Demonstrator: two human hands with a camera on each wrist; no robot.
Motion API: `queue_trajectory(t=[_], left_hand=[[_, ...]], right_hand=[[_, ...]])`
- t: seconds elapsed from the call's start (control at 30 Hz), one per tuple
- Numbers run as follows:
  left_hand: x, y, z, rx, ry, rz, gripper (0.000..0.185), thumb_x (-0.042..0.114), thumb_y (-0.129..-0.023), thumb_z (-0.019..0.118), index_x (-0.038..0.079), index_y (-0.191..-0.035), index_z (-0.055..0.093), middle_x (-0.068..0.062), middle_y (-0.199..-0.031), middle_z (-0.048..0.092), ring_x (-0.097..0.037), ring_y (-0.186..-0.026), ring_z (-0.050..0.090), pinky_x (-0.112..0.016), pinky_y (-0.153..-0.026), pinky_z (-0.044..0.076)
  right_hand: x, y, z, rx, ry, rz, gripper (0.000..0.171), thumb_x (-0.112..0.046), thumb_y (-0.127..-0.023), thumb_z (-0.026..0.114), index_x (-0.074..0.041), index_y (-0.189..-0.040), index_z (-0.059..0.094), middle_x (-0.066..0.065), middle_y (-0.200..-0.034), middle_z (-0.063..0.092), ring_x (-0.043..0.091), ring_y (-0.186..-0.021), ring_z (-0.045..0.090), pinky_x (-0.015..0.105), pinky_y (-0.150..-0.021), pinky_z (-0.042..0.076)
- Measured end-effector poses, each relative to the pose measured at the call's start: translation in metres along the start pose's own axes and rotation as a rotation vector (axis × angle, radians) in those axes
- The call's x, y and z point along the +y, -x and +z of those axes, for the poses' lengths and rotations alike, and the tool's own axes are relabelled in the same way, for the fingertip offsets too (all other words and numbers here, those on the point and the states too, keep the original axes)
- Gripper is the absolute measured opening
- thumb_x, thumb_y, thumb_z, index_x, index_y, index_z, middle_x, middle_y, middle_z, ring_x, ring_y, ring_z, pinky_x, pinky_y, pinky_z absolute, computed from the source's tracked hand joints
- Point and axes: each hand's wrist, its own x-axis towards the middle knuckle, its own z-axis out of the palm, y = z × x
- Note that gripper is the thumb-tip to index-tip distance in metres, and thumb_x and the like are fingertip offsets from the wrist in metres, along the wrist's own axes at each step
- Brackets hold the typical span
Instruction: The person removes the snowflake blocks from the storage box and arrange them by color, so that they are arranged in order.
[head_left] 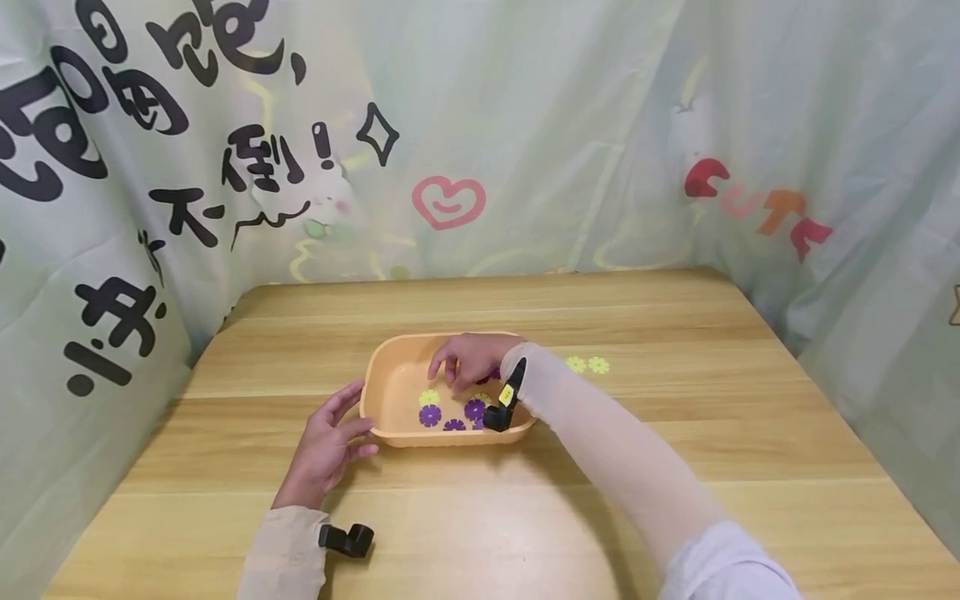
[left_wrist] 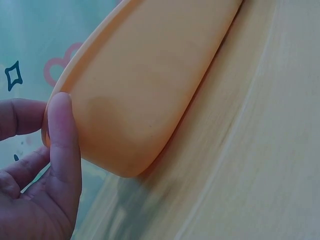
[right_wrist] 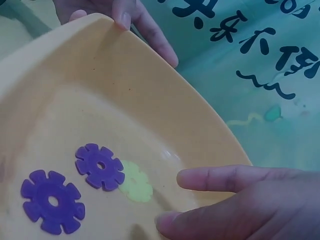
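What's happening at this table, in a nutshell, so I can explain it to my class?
A person is working at an orange tub on a wooden table. Their left hand holds the tub by its rim at the left end, while their right hand reaches inside, with no piece visible between its thumb and index finger. Purple flower-shaped pieces and yellow ones lie in the tub. Two yellow pieces lie on the table beyond the right forearm.
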Motion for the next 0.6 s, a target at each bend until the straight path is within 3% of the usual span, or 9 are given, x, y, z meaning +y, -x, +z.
queue_trajectory(t=[0.4, 0.6], left_hand=[[0.001, -0.002, 0.000, -0.001, -0.001, -0.010, 0.066, -0.011, -0.091, 0.053, 0.006, -0.150, 0.030, -0.011, -0.151, 0.029, -0.015, -0.072, 0.059, -0.023, -0.060, 0.059], [0.001, -0.001, 0.001, 0.007, 0.000, -0.011, 0.066, -0.012, -0.091, 0.053, 0.006, -0.150, 0.030, -0.011, -0.150, 0.029, -0.014, -0.071, 0.060, -0.024, -0.059, 0.059]], right_hand=[[0.000, -0.016, 0.007, -0.042, -0.012, -0.042, 0.035, 0.001, -0.082, 0.074, -0.014, -0.114, 0.070, 0.000, -0.079, 0.061, 0.008, -0.061, 0.049, 0.018, -0.048, 0.037], [-0.005, -0.016, 0.012, -0.033, -0.002, -0.030, 0.035, 0.002, -0.082, 0.073, -0.014, -0.114, 0.071, 0.001, -0.074, 0.059, 0.007, -0.060, 0.048, 0.018, -0.052, 0.039]])
